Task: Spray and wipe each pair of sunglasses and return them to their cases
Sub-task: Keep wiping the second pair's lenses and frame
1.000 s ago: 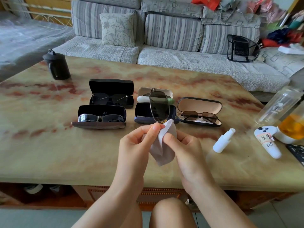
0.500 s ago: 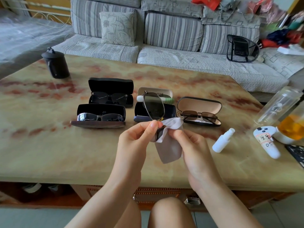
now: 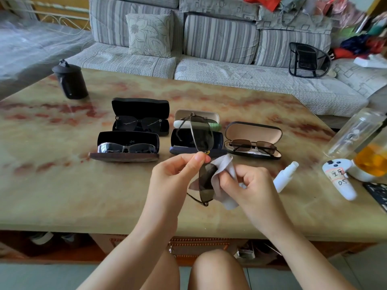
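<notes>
a pair of sunglasses is being held on end above the table, just in front of an open navy case. the bridge is being pinched by the left hand. a white cloth is being gripped in the curled fingers of the right hand and pressed on the lower lens. the lens is probably best rubbed lightly on both faces, with the frame being steadied at the bridge.

A black lidded canister stands at the far left corner of the marbled table, a white labelled controller, clear bottle and orange-filled vessel sit at its right edge, and a striped sofa with a floral cushion lies beyond its far side.
</notes>
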The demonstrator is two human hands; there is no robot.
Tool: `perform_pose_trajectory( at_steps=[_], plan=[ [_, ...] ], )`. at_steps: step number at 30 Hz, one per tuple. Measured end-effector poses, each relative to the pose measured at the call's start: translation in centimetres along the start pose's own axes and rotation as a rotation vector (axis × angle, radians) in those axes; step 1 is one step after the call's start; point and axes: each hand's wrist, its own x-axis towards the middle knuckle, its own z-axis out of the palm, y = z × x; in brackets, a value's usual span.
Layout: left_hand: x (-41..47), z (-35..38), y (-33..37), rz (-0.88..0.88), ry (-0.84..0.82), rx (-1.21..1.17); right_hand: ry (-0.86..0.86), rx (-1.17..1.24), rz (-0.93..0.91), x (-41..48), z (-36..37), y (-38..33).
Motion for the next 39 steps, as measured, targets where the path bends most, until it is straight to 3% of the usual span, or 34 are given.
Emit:
perform_pose_trajectory(
  at_steps=[4,8,18,23,39],
  plan=[
    [0.2,-0.2,0.1,0.005,-0.035,0.040,-0.182,-0.034,-0.069,1.3,-1.1,-0.5],
    [0.5,-0.5,-0.1,-0.018,-0.033,0.049,-0.248,-0.051,-0.067,1.7,-1.6,-0.3],
    [0.5,-0.3,-0.7,-0.036,0.023,-0.010,-0.148,-0.010,0.035,0.0,-0.8,0.5],
    [0.6,-0.5,-0.6,-0.069,0.034,-0.070,-0.138,0.133,0.093,-1.2,0.4,1.0],
    [0.8,-0.6,-0.5,-0.082,-0.066,-0.033,-0.117,0.086,0.012,1.0,-0.1,-0.1]
  ],
)
